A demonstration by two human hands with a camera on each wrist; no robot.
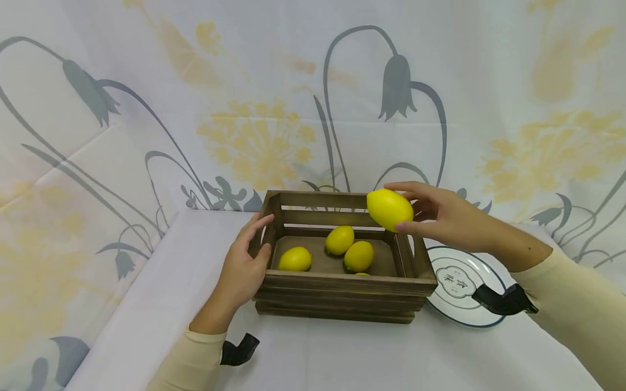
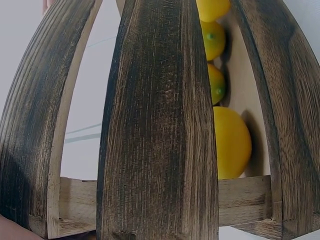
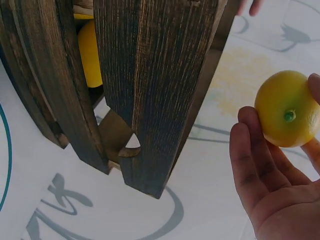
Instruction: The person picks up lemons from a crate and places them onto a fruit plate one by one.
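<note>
Can't say home or studio here, now looking at a plain white surface backed by flower-printed fabric!

Left arm: pale sleeve, bare wrist, reaching forward. Left hand: back up, thumb and index finger parted, index extended. Right arm: pale sleeve, slanting in from the right, wrist bare. Right hand: aloft, thumb opposing bent fingers, pinching.
</note>
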